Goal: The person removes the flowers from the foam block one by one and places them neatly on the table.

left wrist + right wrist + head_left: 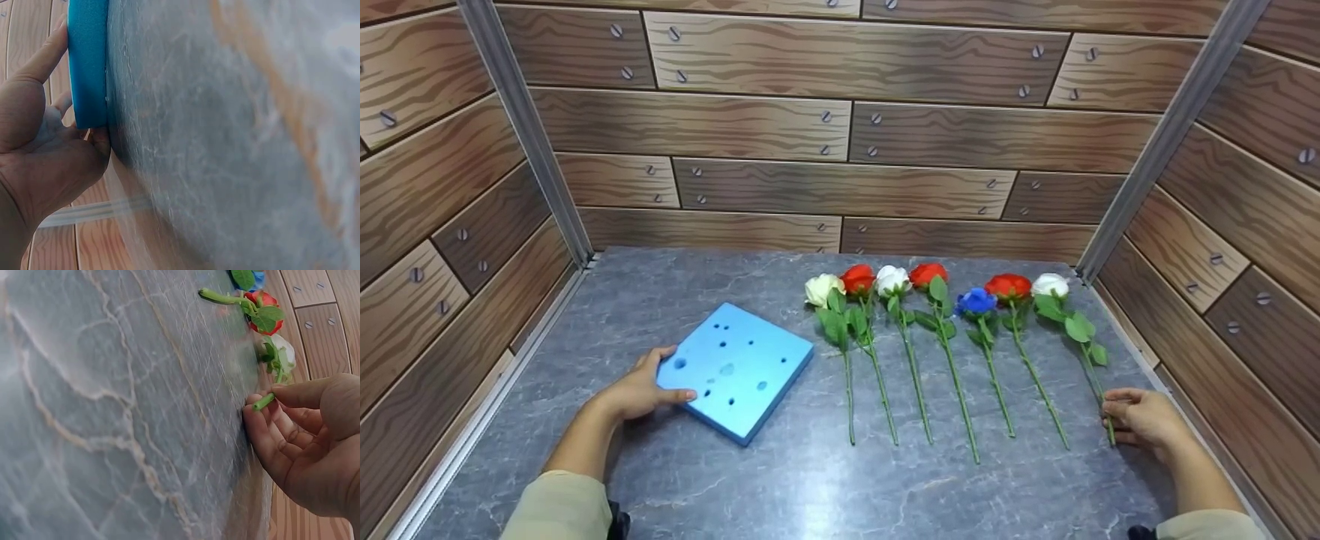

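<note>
My left hand [636, 391] grips the left corner of a light blue foam block [750, 375] with several holes in its top. In the left wrist view the thumb lies on the block's [89, 62] upper face and the other fingers are partly hidden at its edge. At the far right, my right hand [1151, 421] pinches the lower stem of a white rose [1050, 286]. The green stem end [264, 401] shows between thumb and fingers in the right wrist view, close to the tabletop.
Left of the held rose lie a red rose [1009, 286], a blue rose [977, 301], another red rose [928, 274], a white rose [893, 280], a third red rose [858, 279] and a cream rose [823, 289]. Wood-patterned walls [840, 127] enclose the grey marbled table [720, 487].
</note>
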A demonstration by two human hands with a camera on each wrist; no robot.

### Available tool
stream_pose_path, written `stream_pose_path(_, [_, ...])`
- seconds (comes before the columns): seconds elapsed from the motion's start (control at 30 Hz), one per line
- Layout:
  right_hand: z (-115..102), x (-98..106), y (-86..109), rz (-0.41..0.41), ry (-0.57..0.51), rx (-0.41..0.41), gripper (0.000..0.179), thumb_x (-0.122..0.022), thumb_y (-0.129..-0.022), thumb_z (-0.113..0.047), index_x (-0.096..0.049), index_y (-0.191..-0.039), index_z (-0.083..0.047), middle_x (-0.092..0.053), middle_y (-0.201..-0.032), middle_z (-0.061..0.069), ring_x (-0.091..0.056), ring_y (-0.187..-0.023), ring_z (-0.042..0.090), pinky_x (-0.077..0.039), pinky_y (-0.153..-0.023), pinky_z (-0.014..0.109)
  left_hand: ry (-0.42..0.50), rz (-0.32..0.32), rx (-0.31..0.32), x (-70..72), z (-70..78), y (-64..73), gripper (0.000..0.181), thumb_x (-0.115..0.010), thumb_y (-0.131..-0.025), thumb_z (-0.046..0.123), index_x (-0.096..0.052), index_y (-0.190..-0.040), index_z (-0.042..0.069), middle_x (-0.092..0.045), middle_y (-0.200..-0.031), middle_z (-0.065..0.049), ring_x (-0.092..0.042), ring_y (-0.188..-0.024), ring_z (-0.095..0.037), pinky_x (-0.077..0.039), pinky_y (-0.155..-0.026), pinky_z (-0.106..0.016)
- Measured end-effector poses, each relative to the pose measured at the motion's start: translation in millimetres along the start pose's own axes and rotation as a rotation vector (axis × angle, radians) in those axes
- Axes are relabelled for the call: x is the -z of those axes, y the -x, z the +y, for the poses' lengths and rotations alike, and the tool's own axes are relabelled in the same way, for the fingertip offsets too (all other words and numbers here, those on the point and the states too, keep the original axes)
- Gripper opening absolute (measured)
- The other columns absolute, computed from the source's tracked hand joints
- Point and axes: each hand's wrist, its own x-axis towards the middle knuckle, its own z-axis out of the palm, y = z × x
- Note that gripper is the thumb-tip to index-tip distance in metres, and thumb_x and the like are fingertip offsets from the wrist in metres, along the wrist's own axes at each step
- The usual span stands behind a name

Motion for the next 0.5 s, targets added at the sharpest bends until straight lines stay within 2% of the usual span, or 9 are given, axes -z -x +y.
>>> stream_pose_path(0.27, [3.3,-3.1,-2.5,0.106,0.177,0.018,0.041,-0.057,-0.099,-0.014,-0.052,-0.127,0.016,-0.067,-0.083,-0.004,-0.065,-0.076,0.009,-0.059,-0.064,0.031,0.014,-0.002,-0.013,0.5,0.0,-0.9,0.112,-0.079,-0.081,0.054,-0.012,-0.16,0.014,-0.004,-0.165,-0.028,-0.004,-0.15,-0.057,-0.015,-0.118,-0.072])
stream_pose_path(0.5, [4.7,-7.3,-4.3,0.171,0.257,0.019,0.037,-0.057,-0.097,-0.014,-0.056,-0.122,0.013,-0.065,-0.078,-0.001,-0.062,-0.07,0.01,-0.058,-0.059,0.029,0.015,0.004,-0.011,-1.4,-1.0,-1.6,0.113,-0.08,-0.08,0.054,-0.012,-0.16,0.013,-0.005,-0.164,-0.029,-0.006,-0.15,-0.058,-0.014,-0.118,-0.072])
